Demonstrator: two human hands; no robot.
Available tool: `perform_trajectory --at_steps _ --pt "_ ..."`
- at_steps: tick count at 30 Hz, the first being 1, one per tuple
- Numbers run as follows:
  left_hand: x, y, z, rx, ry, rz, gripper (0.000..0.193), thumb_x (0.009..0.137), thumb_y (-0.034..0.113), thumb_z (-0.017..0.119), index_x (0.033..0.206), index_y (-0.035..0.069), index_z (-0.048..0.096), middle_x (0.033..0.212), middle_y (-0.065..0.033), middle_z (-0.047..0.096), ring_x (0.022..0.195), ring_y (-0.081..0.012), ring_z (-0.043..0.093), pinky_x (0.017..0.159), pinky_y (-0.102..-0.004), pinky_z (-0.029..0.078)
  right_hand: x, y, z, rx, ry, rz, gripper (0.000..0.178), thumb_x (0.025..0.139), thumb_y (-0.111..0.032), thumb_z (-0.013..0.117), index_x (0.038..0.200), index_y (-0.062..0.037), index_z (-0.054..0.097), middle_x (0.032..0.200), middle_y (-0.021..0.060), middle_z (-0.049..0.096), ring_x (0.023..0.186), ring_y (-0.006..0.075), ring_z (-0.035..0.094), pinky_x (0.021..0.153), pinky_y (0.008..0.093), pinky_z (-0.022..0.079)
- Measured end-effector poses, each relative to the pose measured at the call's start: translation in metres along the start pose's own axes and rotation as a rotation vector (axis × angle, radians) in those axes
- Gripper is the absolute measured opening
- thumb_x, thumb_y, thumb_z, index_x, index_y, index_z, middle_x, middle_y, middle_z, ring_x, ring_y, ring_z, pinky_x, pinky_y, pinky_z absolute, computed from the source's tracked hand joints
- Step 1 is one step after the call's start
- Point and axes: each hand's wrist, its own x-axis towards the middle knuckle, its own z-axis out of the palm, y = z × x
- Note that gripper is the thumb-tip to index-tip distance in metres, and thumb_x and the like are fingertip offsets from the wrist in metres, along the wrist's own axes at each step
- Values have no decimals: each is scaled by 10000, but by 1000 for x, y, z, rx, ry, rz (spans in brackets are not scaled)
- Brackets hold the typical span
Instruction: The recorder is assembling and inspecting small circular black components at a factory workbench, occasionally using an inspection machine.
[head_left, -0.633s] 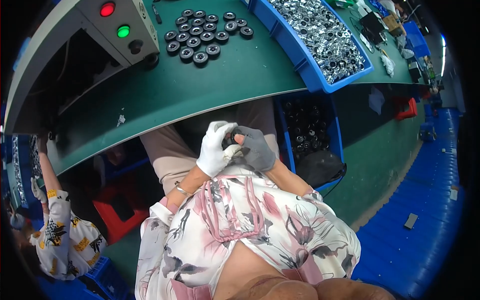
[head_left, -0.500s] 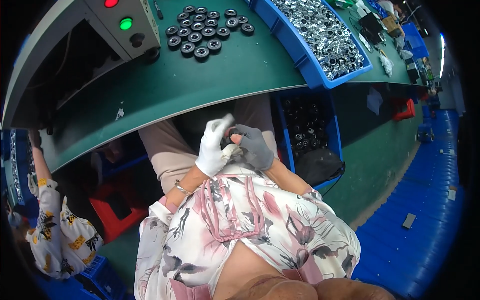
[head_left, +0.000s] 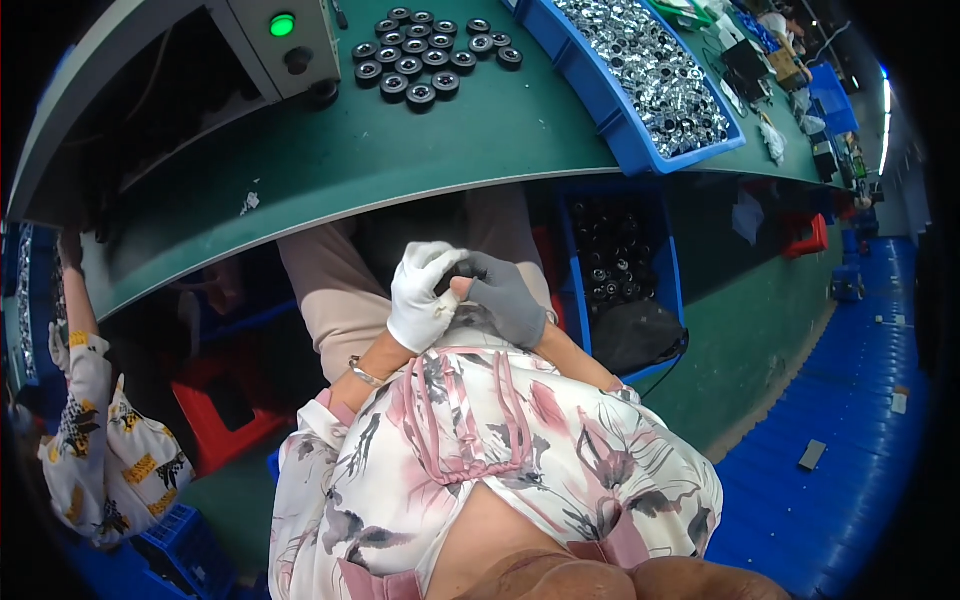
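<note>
Over my lap, just in front of the table edge, my two gloved hands meet. My left hand [head_left: 418,297], in a white glove, has its fingers curled around a small black part [head_left: 452,273]. From the other side my right hand [head_left: 507,302], in a grey glove with a bare thumb tip, grips the same part. Most of it is covered by the fingers, so its exact kind cannot be made out. On the green table ahead stand several black wheel-like round pieces [head_left: 420,96] with shiny centres, grouped together.
A blue bin [head_left: 652,160] of shiny metallic parts sits on the green table [head_left: 430,160]. Below, right of my legs, a blue crate [head_left: 573,300] holds black parts and a black bag [head_left: 640,335]. A machine with a green light [head_left: 282,25] stands left. Another person's arm [head_left: 80,290] reaches in at far left.
My left fingers, raised and blurred before, are now curled down against the black part. The hands stay together over my lap. The view has shifted slightly, and the red lamp has left it.
</note>
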Motion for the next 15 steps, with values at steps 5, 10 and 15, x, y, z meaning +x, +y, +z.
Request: perform_trajectory --at_steps 5,10,15 --pt "3 -9 9 -42 3 -78 498 659 -28 713 1149 35 657 1063 -140 622 962 -341 597 820 -409 503 16 10 -7 -56 37 -28 286 913 -218 685 1043 34 649 891 25 647 806 72 570 717 245 484" --pt "5 -22 12 -46 9 -41 610 596 -72 603 1195 36 638 1109 -156 629 980 -354 616 854 -396 506 29 17 -5 27 59 35 290 906 -229 694 1018 34 644 875 31 645 787 76 566 694 254 485" --pt "8 -26 11 94 -38 -110 548 652 -33 683 1191 63 656 1067 -118 655 938 -333 616 818 -388 497 37 21 -14 -96 61 43 296 918 -249 690 1004 30 644 882 44 646 794 81 566 692 256 482"
